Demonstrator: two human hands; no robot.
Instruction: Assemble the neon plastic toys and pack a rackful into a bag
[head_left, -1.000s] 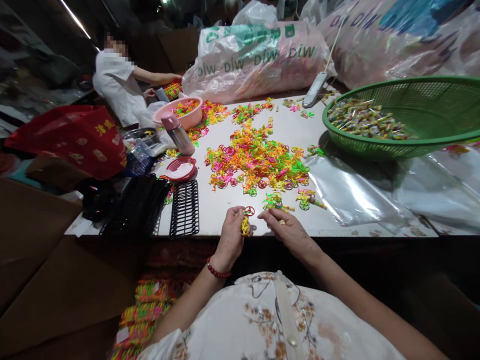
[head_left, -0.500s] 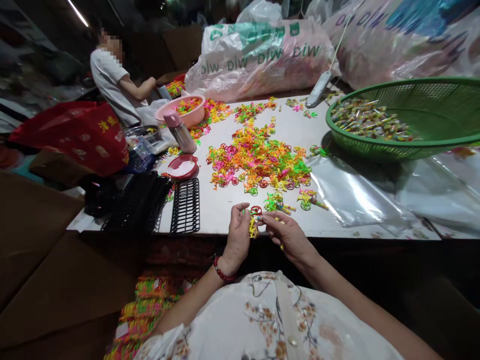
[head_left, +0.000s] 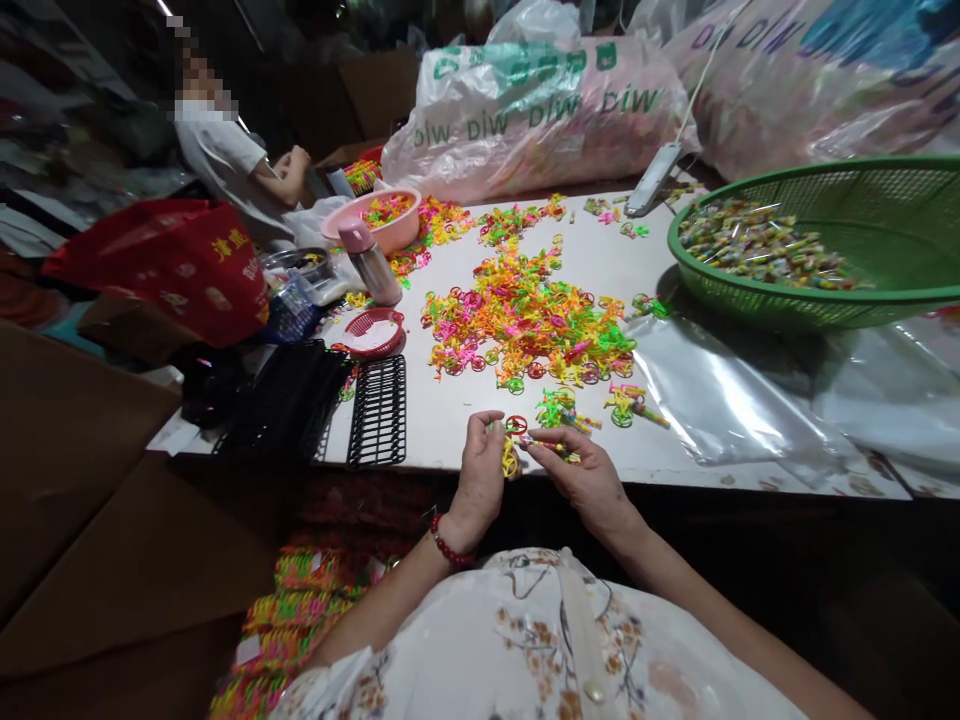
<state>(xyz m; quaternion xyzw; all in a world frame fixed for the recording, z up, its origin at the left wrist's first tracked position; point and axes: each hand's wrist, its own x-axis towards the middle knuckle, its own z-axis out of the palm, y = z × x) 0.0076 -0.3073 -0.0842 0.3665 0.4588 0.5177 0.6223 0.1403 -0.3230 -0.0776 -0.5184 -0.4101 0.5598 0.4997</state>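
Note:
At the table's front edge, my left hand is closed on a small plastic toy bicycle, with yellow and red spoked wheels showing past the fingers. Close beside it, my right hand pinches a thin, colourful candy tube whose tip points at the toy. Whether the tube touches the toy is too small to tell. Just beyond my hands lie toys with tubes attached and another such group. Further back spreads a heap of bright loose toy bicycles.
A green basket of candy tubes stands right, by clear plastic bags. Left are black racks, a red basket, a flask and a pink basin. A co-worker is at far left.
The view has shifted slightly, so the table appears further right. My hands stay close together; more of the candy tube shows at my right fingers. The co-worker's arm has drawn back.

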